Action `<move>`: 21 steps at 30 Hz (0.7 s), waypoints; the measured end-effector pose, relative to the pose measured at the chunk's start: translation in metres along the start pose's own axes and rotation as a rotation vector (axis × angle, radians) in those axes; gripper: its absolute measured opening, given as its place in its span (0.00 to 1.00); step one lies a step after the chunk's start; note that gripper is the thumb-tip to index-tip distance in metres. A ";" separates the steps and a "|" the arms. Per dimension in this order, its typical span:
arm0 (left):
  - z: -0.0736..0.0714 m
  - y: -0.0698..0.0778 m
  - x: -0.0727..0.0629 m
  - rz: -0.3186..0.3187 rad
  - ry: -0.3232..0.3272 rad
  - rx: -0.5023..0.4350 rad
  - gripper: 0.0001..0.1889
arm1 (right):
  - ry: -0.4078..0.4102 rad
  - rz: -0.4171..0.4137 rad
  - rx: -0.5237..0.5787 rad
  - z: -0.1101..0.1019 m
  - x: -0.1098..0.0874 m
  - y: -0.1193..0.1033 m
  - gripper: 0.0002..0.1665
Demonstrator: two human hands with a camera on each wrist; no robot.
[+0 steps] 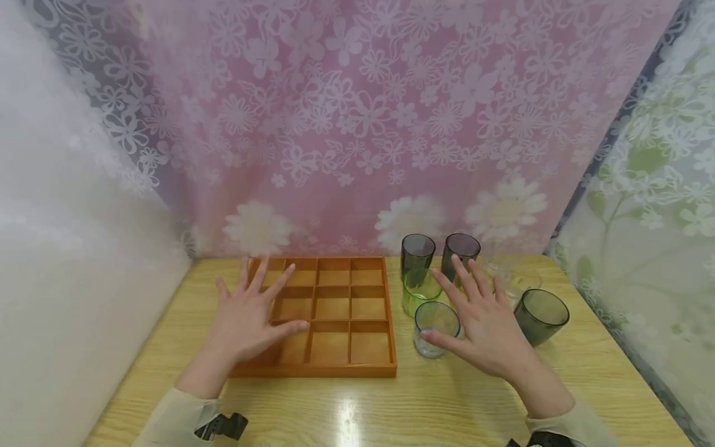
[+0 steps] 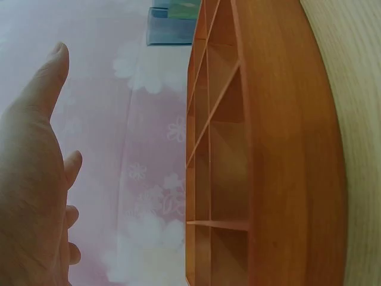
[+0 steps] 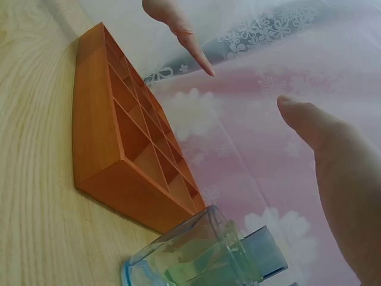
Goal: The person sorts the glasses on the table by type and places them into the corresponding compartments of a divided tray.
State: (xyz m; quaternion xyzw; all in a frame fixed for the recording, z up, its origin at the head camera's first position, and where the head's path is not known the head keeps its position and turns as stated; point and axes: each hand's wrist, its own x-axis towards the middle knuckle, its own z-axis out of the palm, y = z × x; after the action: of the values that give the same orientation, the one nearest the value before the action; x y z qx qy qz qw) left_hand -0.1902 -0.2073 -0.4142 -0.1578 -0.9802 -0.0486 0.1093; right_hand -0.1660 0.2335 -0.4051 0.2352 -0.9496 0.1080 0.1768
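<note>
My left hand (image 1: 242, 320) is held with fingers spread over the left side of a wooden compartment tray (image 1: 335, 371), holding nothing. In the left wrist view the hand (image 2: 33, 161) appears beside the tray, clearly above it. My right hand (image 1: 486, 323) spreads its fingers over a group of drinking glasses and grips none. Its thumb overlaps a clear blue-rimmed glass (image 1: 429, 343) in the head view. Behind that stand a green glass (image 1: 414, 300) and two dark grey glasses (image 1: 416, 251). A smoky olive glass (image 1: 540, 318) is right of the hand. Fainter clear glass (image 1: 526, 279) is partly hidden behind the fingers.
The tray's square compartments hold nothing visible. A light wood-grain table (image 1: 301, 410) carries everything. Pink flowered cloth (image 1: 335, 143) hangs close behind the tray and glasses, with pale cloth walls at left and right (image 1: 659, 248).
</note>
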 end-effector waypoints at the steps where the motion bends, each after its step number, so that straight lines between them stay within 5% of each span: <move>1: 0.001 -0.001 -0.001 -0.003 -0.005 -0.005 0.58 | 0.003 0.001 0.010 0.000 -0.001 0.000 0.62; 11: 0.007 -0.013 -0.009 -0.039 -0.029 -0.059 0.56 | 0.020 0.023 0.121 0.009 -0.008 -0.003 0.60; 21: 0.021 -0.041 -0.022 -0.127 -0.036 -0.152 0.56 | 0.048 0.086 0.262 0.018 -0.015 -0.015 0.59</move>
State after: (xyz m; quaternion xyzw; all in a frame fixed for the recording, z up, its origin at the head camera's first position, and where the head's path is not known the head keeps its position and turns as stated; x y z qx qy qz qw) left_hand -0.1869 -0.2500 -0.4417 -0.1042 -0.9835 -0.1266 0.0762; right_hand -0.1513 0.2212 -0.4252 0.2125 -0.9321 0.2442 0.1623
